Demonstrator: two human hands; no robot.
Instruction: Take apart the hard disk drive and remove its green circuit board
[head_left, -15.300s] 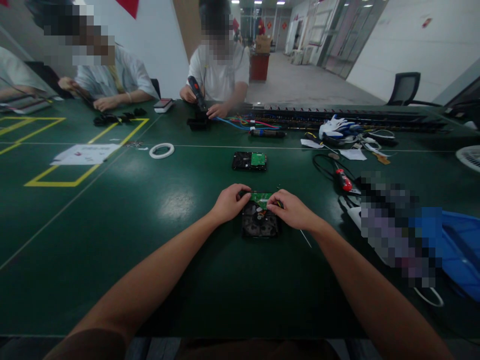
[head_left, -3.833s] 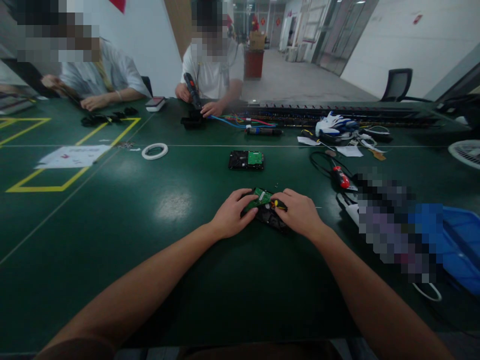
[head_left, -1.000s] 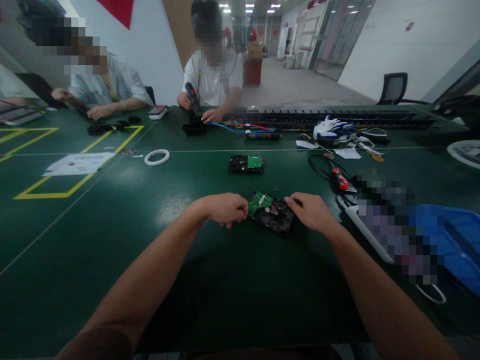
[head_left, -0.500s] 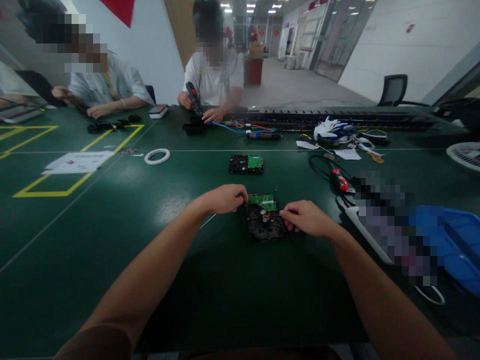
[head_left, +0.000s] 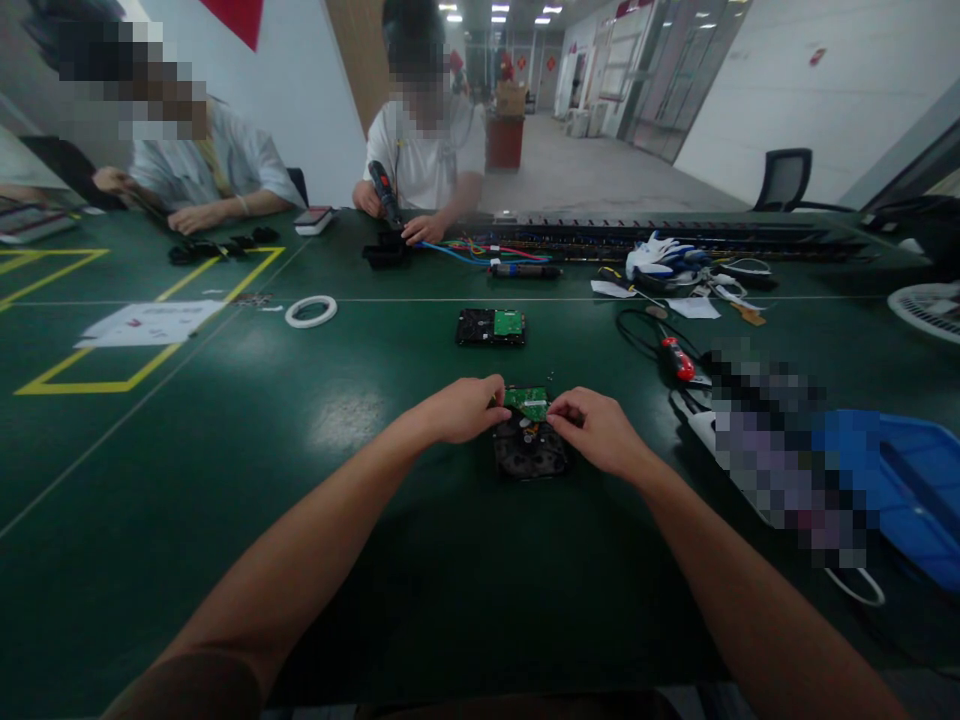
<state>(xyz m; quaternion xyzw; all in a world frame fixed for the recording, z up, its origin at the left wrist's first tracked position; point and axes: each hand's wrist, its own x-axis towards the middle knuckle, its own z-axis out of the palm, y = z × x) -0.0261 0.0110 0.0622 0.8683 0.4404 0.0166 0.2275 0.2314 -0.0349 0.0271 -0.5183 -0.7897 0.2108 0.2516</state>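
A black hard drive (head_left: 527, 452) lies circuit side up on the green table (head_left: 375, 560) in front of me, its green circuit board (head_left: 527, 400) at the far end. My left hand (head_left: 461, 408) rests curled at the drive's far left corner, fingertips on the board's edge. My right hand (head_left: 592, 430) is at the right side, fingers pinched together over the board; what they pinch is too small to make out.
A second hard drive (head_left: 491, 326) lies farther back. A white tape ring (head_left: 310, 311) and papers (head_left: 144, 322) are at the left. A red-handled tool (head_left: 678, 357), gloves (head_left: 667, 255), cables and a blue tray (head_left: 900, 480) are at the right. Two people work across the table.
The drive, angled a second ago, now lies square to me. Both hands have closed in onto its far end, the right one moving up from the drive's side to the board.
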